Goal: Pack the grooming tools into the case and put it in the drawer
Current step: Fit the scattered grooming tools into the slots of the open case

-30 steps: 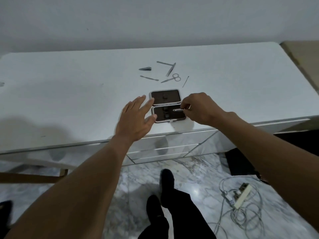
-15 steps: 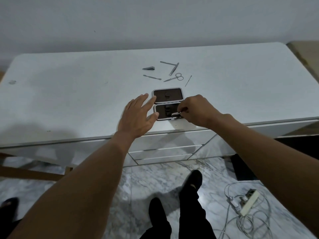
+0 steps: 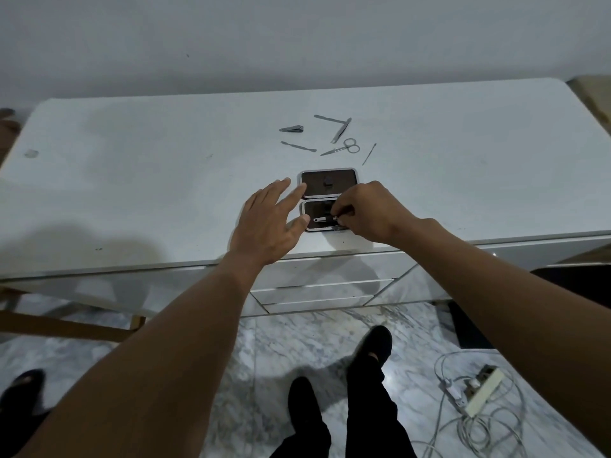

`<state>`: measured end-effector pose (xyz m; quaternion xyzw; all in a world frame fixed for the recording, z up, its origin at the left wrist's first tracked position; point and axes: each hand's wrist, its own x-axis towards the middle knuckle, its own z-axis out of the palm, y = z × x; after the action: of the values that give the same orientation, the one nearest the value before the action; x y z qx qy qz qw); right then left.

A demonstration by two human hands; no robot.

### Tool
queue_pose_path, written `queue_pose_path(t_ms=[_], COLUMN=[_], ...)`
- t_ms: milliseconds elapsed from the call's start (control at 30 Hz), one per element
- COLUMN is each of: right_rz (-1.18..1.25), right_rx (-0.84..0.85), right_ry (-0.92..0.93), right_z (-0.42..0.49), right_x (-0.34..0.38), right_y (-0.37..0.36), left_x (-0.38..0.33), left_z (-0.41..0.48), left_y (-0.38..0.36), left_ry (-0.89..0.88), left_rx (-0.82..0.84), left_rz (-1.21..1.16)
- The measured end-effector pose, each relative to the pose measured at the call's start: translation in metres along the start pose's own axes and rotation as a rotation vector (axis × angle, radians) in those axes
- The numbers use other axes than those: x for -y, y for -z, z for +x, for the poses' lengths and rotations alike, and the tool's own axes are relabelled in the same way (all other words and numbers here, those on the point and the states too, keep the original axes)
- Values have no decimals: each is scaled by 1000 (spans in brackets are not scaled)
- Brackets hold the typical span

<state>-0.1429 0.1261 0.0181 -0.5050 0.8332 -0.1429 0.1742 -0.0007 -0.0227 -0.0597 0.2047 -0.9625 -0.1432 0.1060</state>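
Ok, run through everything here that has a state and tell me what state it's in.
Case: open flat on the table.
Left hand: open, fingers against the case.
Right hand: pinching a small metal tool into the near half.
Scissors: closed, loose on the table.
Nail clipper: loose.
Drawers: shut.

Bench [image 3: 132, 193]: you face a long white top with rounded far corners, against a plain pale wall [image 3: 297, 38].
Floor [image 3: 297, 345]: grey-veined marble tiles lie below you.
Power strip [image 3: 481, 391]: a white strip rests on the floor to your lower right, amid loose pale cables [image 3: 496, 428].
Wooden frame [image 3: 66, 325]: brown bars show under the bench at your left.
Smudge [image 3: 31, 153]: a small grey mark sits near the bench's far left edge.
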Motion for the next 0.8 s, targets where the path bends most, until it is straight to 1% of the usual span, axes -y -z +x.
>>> queue_pose_path(t_ms=[367, 500, 567, 633, 800], right_rz=[9, -5, -1, -9, -58], right_rx=[-5, -78, -145, -178, -143], right_ry=[-17, -33, -58, -81, -98], right_z=[-1, 4, 16, 34, 98], right_x=[-1, 1, 3, 6, 14], right_y=[-2, 9, 17, 23, 30], left_x=[-2, -2, -3, -4, -3], left_z=[0, 0, -1, -1, 0], left_y=[2, 3, 4, 5, 5], left_ry=[25, 23, 27, 30, 19], left_rx=[16, 19, 22, 25, 7], left_rz=[-35, -44, -49, -54, -56])
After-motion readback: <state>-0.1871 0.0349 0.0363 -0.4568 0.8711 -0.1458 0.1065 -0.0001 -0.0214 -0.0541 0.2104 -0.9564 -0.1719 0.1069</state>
